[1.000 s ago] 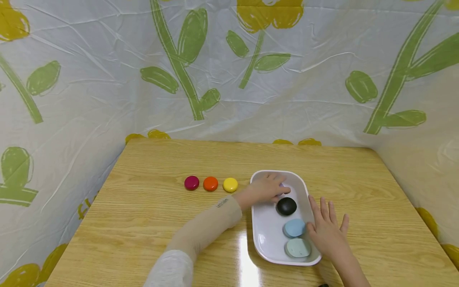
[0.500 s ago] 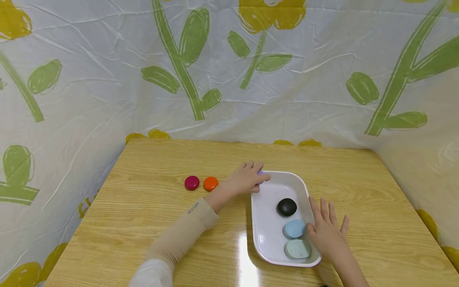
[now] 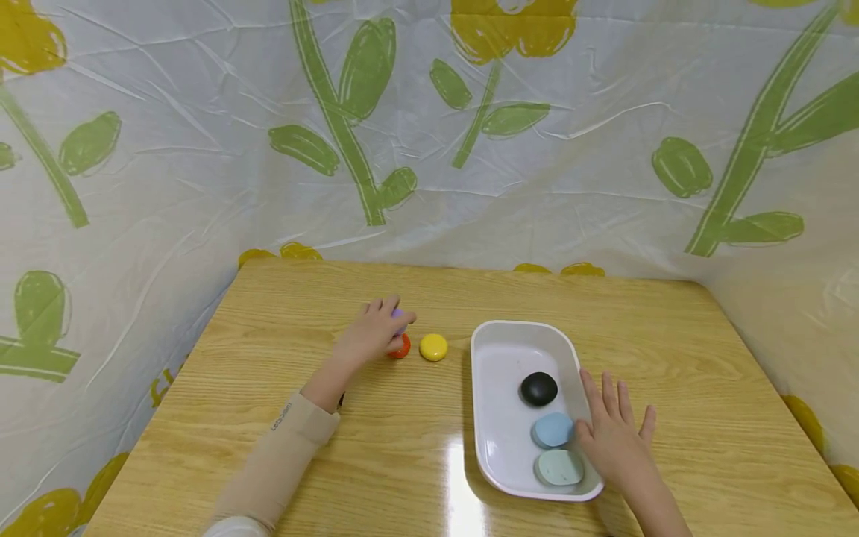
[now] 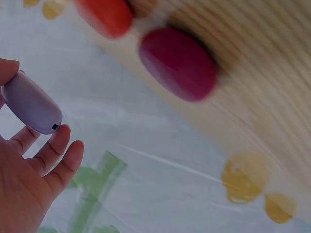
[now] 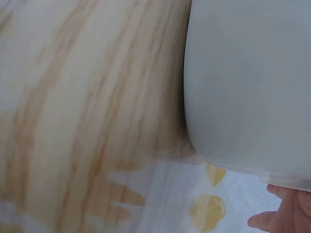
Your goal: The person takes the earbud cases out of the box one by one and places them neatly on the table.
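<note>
Between the thumb and fingers of my left hand point(image 3: 369, 332) is a lavender pebble-shaped piece point(image 4: 34, 104) with a tiny dark square opening at one end. That hand is above the table's left half, partly covering a glossy orange disc point(image 3: 400, 347). A magenta disc point(image 4: 177, 63) shows in the left wrist view but is hidden behind the hand in the head view. Right of the orange one lies a yellow disc point(image 3: 433, 347). My right hand point(image 3: 614, 440) rests with spread fingers against the right side of a white tray point(image 3: 478, 403).
Inside the tray sit a black rounded piece point(image 3: 539, 388), a light blue one point(image 3: 553, 430) and a pale green one point(image 3: 560, 468). The wooden table point(image 3: 376, 477) ends at a hanging flower-print sheet point(image 3: 221, 149) behind and on both sides.
My left hand has lifted the lavender piece out of the tray and carried it left, past the yellow disc to above the orange one. The right hand stays at the tray.
</note>
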Motion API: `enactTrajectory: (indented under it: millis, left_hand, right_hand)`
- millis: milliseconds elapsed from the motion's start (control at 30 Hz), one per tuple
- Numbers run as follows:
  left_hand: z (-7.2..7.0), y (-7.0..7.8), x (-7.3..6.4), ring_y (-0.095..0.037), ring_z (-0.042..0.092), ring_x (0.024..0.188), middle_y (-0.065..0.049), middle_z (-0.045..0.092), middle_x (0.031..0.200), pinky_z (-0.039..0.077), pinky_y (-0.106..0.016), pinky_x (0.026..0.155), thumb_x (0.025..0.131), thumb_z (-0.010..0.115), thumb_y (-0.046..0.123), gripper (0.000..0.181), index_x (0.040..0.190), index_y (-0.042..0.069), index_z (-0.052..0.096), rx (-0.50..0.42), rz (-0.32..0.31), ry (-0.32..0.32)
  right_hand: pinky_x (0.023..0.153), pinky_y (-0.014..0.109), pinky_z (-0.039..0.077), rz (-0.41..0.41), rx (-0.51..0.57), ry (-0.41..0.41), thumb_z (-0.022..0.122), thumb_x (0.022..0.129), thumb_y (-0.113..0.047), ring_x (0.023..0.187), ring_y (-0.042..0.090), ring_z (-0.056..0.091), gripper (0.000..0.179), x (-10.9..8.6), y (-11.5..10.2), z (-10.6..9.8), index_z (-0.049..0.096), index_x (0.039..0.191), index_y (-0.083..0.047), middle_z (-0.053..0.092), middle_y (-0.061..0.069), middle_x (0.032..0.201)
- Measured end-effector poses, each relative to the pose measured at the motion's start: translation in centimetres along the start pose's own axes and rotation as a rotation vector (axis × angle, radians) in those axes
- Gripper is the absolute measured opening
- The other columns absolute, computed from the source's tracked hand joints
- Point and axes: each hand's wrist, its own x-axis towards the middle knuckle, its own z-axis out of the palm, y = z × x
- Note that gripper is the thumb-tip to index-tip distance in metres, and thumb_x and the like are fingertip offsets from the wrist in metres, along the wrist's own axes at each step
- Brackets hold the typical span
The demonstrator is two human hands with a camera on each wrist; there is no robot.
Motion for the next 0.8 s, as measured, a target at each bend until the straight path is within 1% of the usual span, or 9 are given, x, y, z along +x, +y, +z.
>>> enactTrajectory:
  millis: [67,167,300,400,600,700,800]
  left_hand:
    - [-0.2,-1.1,-0.8,-0.037,0.044,0.1,-0.016,0.043,0.117,0.037,-0.052,0.088,0.086,0.061,0.018,0.029,0.115,0.018,0.055,-0.015,-0.05,0.016]
    - [-0.3,-2.6,-2.0,-0.042,0.043,0.106,-0.021,0.042,0.123,0.036,-0.056,0.089,0.085,0.063,0.02,0.032,0.115,0.017,0.055,-0.031,-0.115,0.027]
    - [-0.4,-4.5,-3.4,-0.045,0.041,0.11,-0.024,0.039,0.128,0.034,-0.058,0.091,0.084,0.065,0.02,0.034,0.115,0.015,0.054,-0.053,-0.199,-0.001]
    - [-0.5,-5.6,-4.4,-0.045,0.04,0.109,-0.023,0.039,0.126,0.034,-0.058,0.091,0.082,0.067,0.019,0.035,0.114,0.013,0.053,-0.073,-0.256,-0.03]
    - [0.3,-7.1,-6.0,-0.043,0.042,0.102,-0.02,0.039,0.117,0.037,-0.056,0.086,0.085,0.065,0.018,0.033,0.114,0.012,0.052,-0.048,-0.304,-0.071]
    - [0.7,-7.4,-6.4,-0.04,0.043,0.099,-0.019,0.04,0.113,0.038,-0.055,0.084,0.086,0.062,0.017,0.029,0.114,0.012,0.053,-0.036,-0.324,-0.101]
    - [1.1,-7.6,-6.7,-0.038,0.043,0.095,-0.017,0.039,0.109,0.039,-0.053,0.08,0.088,0.059,0.017,0.025,0.111,0.012,0.052,-0.02,-0.327,-0.124]
  right_hand:
    - [0.091,0.062,-0.025,-0.001,-0.001,0.001,0.039,0.092,-0.023,0.134,0.041,-0.014,0.068,0.0,0.0,0.0,0.001,0.148,-0.019,0.003,0.029,0.147]
    - [0.092,0.063,-0.023,-0.003,-0.002,0.004,0.039,0.092,-0.023,0.134,0.041,-0.014,0.067,0.0,0.0,0.0,0.001,0.148,-0.019,0.004,0.029,0.147]
    - [0.092,0.063,-0.023,-0.004,-0.003,0.006,0.039,0.092,-0.023,0.134,0.041,-0.014,0.067,0.0,0.0,0.0,0.001,0.148,-0.019,0.004,0.028,0.147]
    - [0.092,0.062,-0.024,-0.003,-0.003,0.006,0.038,0.093,-0.023,0.135,0.041,-0.014,0.067,0.0,0.0,0.1,0.001,0.148,-0.02,0.003,0.028,0.147]
    - [0.091,0.061,-0.025,0.003,-0.006,-0.004,0.038,0.093,-0.023,0.134,0.04,-0.014,0.067,0.0,-0.1,0.0,0.0,0.148,-0.019,0.002,0.027,0.148]
    - [0.091,0.061,-0.025,0.005,-0.009,-0.003,0.038,0.093,-0.023,0.134,0.041,-0.014,0.067,0.0,0.0,0.0,0.0,0.148,-0.02,0.002,0.027,0.148]
    - [0.092,0.062,-0.024,0.005,-0.012,0.003,0.038,0.093,-0.023,0.135,0.041,-0.013,0.067,0.1,0.0,0.1,0.001,0.148,-0.02,0.003,0.027,0.148]
